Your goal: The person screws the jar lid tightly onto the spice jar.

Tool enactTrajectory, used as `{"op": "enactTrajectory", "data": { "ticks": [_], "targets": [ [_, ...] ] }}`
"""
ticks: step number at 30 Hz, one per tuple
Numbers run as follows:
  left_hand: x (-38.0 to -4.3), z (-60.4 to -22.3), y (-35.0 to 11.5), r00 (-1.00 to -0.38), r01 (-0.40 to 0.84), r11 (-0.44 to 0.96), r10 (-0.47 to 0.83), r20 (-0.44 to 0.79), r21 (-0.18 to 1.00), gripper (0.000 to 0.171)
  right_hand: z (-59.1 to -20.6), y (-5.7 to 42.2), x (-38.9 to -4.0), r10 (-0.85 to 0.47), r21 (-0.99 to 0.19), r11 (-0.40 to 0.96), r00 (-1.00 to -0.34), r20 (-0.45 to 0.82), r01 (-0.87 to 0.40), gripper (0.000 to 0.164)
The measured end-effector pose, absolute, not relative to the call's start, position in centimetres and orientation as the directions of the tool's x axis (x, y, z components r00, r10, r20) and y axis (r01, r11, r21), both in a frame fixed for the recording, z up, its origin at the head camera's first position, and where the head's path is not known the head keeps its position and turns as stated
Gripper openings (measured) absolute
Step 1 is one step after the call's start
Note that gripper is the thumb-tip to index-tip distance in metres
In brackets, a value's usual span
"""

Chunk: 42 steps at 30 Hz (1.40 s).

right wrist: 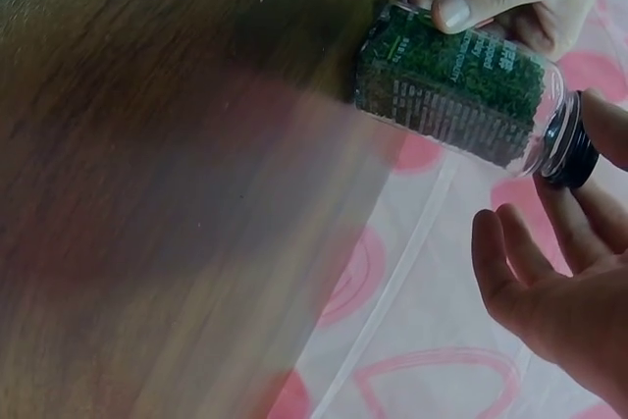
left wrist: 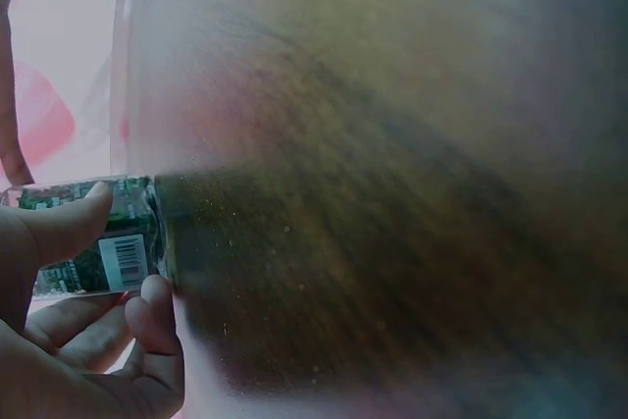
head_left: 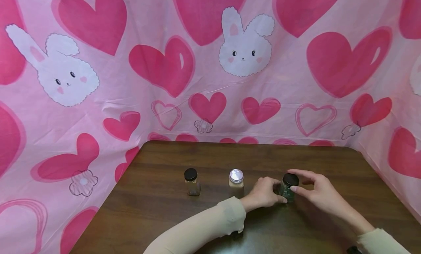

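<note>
A clear spice jar of green dried herbs [head_left: 286, 194] stands upright toward the right of the table, with a black lid [head_left: 291, 179] on top. My left hand [head_left: 263, 192] grips the jar's body low down from the left. In the left wrist view its thumb lies across the label beside the barcode [left wrist: 126, 260]. From the right, my right hand [head_left: 320, 196] holds the black lid between thumb and fingers. The right wrist view shows printed text on the jar's side [right wrist: 451, 90], while the other right fingers [right wrist: 515, 252] spread away from the glass.
Left of my left hand stands a jar with a shiny silver top [head_left: 236, 176], partly behind the hand and sleeve. Farther left is a black-lidded jar [head_left: 191, 184] with brownish contents. The brown wooden table [head_left: 158, 217] meets a pink heart-and-rabbit cloth [head_left: 210, 82] behind.
</note>
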<state>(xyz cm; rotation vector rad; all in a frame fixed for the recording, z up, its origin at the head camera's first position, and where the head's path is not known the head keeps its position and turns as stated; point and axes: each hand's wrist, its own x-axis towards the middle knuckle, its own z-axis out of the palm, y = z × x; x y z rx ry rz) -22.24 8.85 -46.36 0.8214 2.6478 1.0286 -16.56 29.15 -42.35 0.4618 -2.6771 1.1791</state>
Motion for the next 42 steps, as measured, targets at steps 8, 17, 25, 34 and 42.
{"op": "enactTrajectory", "data": {
  "ticks": [8,17,25,34,42],
  "targets": [
    [-22.2,-46.4,8.7,-0.828,0.428,0.603,0.560,0.026,0.673,0.045,-42.4,28.3,-16.3,-0.159,-0.631,0.697,-0.931,0.328,-0.341,0.047],
    [-22.1,-46.5,8.7,-0.831,0.423,0.604,0.556,0.022,0.676,0.046,-42.5,28.1,-16.2,-0.136,-0.618,0.712,-0.929,0.344,-0.333,0.050],
    [-22.2,-46.3,8.7,-0.834,0.429,0.605,0.551,0.037,0.670,0.044,-42.8,28.7,-16.5,-0.237,-0.576,0.676,-0.876,0.421,-0.460,0.070],
    [-22.2,-46.3,8.8,-0.829,0.432,0.604,0.558,0.031,0.670,0.049,-42.6,29.8,-16.6,-0.397,-0.651,0.551,-0.850,0.346,-0.522,0.071],
    [-22.1,-46.3,8.8,-0.835,0.417,0.610,0.550,0.018,0.674,0.051,-42.5,30.1,-16.8,-0.446,-0.701,0.458,-0.824,0.350,-0.546,0.058]
  ]
}}
